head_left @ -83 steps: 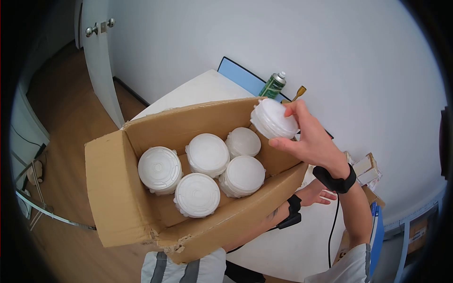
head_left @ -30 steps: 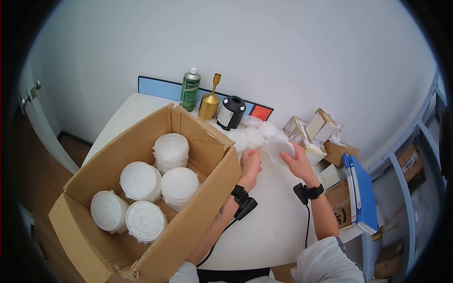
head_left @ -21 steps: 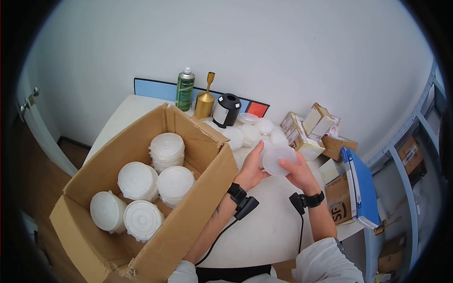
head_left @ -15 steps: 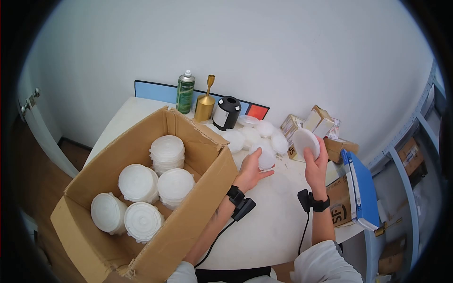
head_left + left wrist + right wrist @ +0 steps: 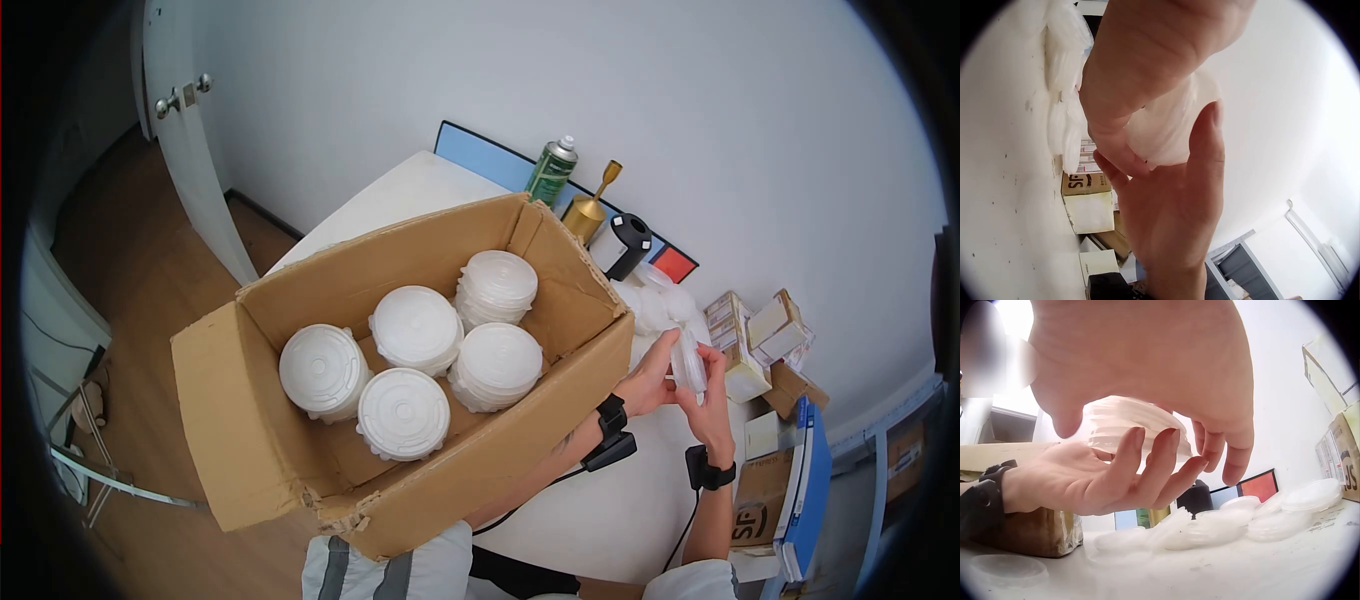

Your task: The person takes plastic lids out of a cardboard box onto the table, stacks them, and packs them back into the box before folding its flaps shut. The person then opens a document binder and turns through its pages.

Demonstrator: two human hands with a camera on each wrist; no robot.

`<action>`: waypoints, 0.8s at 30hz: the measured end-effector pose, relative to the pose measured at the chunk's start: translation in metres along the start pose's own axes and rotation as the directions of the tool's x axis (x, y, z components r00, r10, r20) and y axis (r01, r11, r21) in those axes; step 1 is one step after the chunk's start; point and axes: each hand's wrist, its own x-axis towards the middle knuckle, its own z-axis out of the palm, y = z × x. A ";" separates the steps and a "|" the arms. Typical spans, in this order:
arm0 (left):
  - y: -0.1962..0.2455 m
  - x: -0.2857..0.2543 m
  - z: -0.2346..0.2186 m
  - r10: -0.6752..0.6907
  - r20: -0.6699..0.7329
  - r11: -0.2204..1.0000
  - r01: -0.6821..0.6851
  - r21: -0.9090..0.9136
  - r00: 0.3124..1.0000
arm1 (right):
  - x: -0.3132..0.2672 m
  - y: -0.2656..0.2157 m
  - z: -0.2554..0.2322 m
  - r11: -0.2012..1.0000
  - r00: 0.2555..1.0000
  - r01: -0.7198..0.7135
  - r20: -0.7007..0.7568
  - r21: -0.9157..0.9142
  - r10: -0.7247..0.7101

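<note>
Two hands on one small stack of lids point(image 5: 690, 365), held up above the table point(image 5: 560, 520). Left hand point(image 5: 648, 380) cups it, fingers curled round the side; right hand point(image 5: 712, 410) grips the rim, thumb and fingers spread about stack-wide. Looks light, thin, slightly bendy plastic, likely slick, could slide apart; best held at opposite rims, light squeeze. Just beyond the grip: loose lids point(image 5: 650, 308). Left of it: box point(image 5: 500, 460) with round white stacks point(image 5: 403, 413). Versus half a second ago: hands were apart, right one raising a lid; now together, view swung toward box.
</note>
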 end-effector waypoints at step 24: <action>0.001 -0.008 0.012 0.072 0.128 0.996 -0.063 -0.070 0.989 | 0.011 0.029 -0.016 0.931 0.999 0.020 -0.047 0.365 -0.003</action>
